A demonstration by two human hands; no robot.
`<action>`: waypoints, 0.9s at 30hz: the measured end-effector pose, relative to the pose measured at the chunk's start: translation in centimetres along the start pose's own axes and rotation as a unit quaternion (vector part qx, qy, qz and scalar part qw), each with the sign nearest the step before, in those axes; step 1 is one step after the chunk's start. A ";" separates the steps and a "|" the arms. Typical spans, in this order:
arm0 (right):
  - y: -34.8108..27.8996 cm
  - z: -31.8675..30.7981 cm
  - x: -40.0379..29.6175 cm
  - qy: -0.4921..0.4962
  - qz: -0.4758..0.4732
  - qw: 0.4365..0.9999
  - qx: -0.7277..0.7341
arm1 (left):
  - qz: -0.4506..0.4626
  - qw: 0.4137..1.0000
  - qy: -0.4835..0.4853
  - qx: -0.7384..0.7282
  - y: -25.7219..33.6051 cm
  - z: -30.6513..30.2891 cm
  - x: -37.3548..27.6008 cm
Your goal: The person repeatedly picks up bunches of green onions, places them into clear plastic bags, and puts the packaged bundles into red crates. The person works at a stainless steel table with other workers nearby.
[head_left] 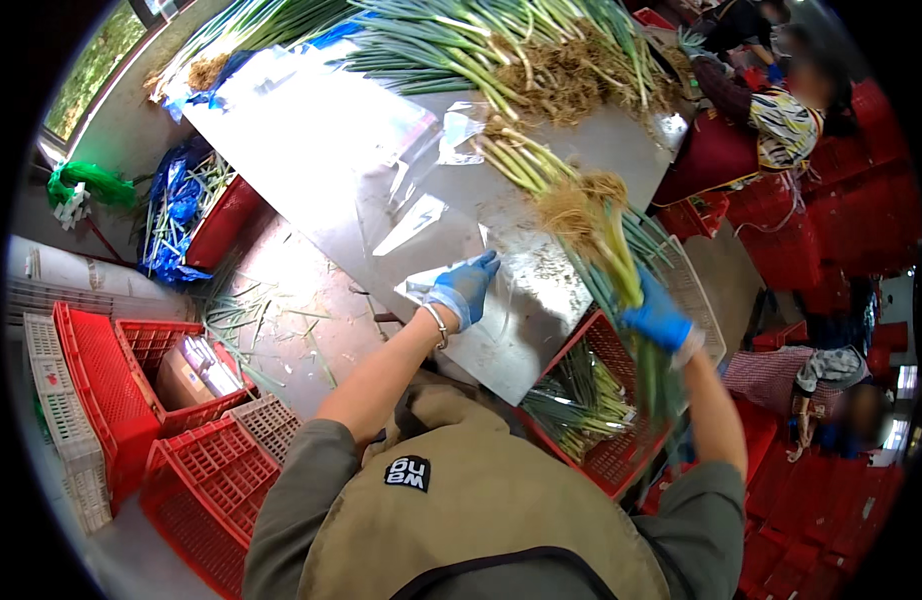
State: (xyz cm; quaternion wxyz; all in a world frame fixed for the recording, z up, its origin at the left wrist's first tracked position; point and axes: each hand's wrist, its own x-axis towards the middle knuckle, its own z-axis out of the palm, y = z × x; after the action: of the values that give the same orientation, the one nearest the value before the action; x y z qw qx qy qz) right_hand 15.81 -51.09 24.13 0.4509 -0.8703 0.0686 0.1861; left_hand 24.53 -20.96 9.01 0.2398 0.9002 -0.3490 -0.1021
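Note:
My right hand [656, 311], in a blue glove, grips a bunch of green onions [618, 262] by the stalks, roots pointing up toward the table and leaves hanging over a red crate [596, 465]. My left hand [464, 289], also gloved in blue, is at a clear plastic bag [423, 281] on the metal table [506, 360]; whether its fingers grip the film cannot be told. More clear film [412, 225] lies just beyond. Another bunch of green onions [513, 157] rests on the table behind the held one. Bagged green onions [581, 412] lie in the red crate.
A large pile of green onions [566, 67] covers the table's far side, near a stack of plastic bags [356, 112]. Red crates [205, 465] stand at left, with a crate of trimmings [224, 225] beyond them. Two people [783, 120] [821, 375] are at the right, among red crates.

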 end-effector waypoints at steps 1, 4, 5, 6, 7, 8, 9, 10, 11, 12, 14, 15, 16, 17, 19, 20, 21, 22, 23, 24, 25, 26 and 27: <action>0.6 1.8 -2.2 -0.026 0.002 0.986 0.162 | 0.033 0.999 0.021 -0.011 -0.5 3.0 0.4; 3.2 6.4 -6.5 -0.096 0.059 0.963 0.245 | 0.006 0.977 -0.214 0.018 2.7 2.8 1.7; 4.9 8.1 -6.6 -0.125 0.053 0.957 0.255 | 0.042 0.968 -0.243 0.049 2.7 3.9 1.8; 5.9 9.8 -6.2 -0.134 0.061 0.960 0.238 | 0.076 0.957 -0.269 0.078 2.6 5.0 1.9; 7.0 11.1 -6.0 -0.136 0.072 0.963 0.222 | 0.108 0.965 -0.233 0.047 2.7 5.5 1.4; 8.6 12.4 -5.4 -0.102 0.097 0.988 0.068 | 0.092 0.944 -0.305 0.091 3.4 5.2 1.4; 10.1 13.5 -4.7 -0.068 0.118 0.987 -0.090 | 0.063 0.980 -0.187 -0.006 3.3 6.3 0.6; 10.7 13.8 -4.1 -0.109 0.137 0.974 -0.145 | 0.028 0.992 -0.060 -0.103 3.1 7.0 0.0; 11.2 14.0 -4.1 -0.095 0.138 0.972 -0.166 | 0.014 0.979 0.014 -0.201 2.9 7.7 -0.2; 10.8 14.2 -4.0 -0.085 0.136 0.969 -0.187 | 0.012 0.952 0.090 -0.293 2.8 8.0 -0.5; 10.7 13.8 -4.1 -0.106 0.136 0.958 -0.228 | 0.046 0.927 0.104 -0.357 4.7 6.8 -1.1; 10.3 13.5 -4.2 -0.100 0.141 0.957 -0.232 | 0.058 0.939 0.105 -0.323 5.9 5.8 -1.9; 11.1 13.1 -3.9 -0.113 0.144 0.957 -0.225 | 0.064 0.983 0.080 -0.155 8.0 3.4 -2.7; 11.7 12.8 -3.5 -0.128 0.144 0.957 -0.219 | 0.066 0.996 0.056 0.020 9.1 2.1 -3.5; 11.4 12.1 -3.3 -0.196 0.125 0.967 -0.100 | 0.147 0.976 0.150 0.057 8.4 4.0 -4.4; 11.4 11.6 -3.3 -0.227 0.118 0.966 -0.037 | 0.129 0.981 0.115 0.093 9.6 4.5 -4.9; 10.2 10.7 -4.0 -0.257 0.206 0.939 0.095 | 0.106 0.983 0.076 0.127 10.4 5.0 -5.9; 9.7 10.1 -5.1 -0.278 0.204 0.914 0.216 | 0.123 0.978 0.088 0.142 10.8 5.2 -6.5; 9.3 9.7 -6.4 -0.292 0.199 0.874 0.334 | 0.121 0.981 0.113 0.100 11.3 5.3 -7.2; 8.4 9.1 -8.2 -0.332 0.216 0.820 0.413 | 0.122 0.982 0.134 0.058 12.3 4.7 -7.6; 8.1 9.0 -9.9 -0.368 0.230 0.757 0.489 | 0.124 0.981 0.151 0.017 13.6 4.5 -8.4; 8.7 9.1 -11.0 -0.389 0.255 0.722 0.512 | 0.147 0.979 0.135 -0.048 16.2 5.0 -9.0; 9.9 8.9 -12.6 -0.374 0.243 0.757 0.477 | 0.192 0.970 0.082 -0.121 19.2 5.9 -9.7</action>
State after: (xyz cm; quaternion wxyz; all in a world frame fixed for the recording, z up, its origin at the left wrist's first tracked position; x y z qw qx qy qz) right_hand -1.02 -50.27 16.77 0.7373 -0.3573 0.1831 0.5433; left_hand 4.17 -28.85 13.72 0.3897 0.7859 -0.4797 -0.0216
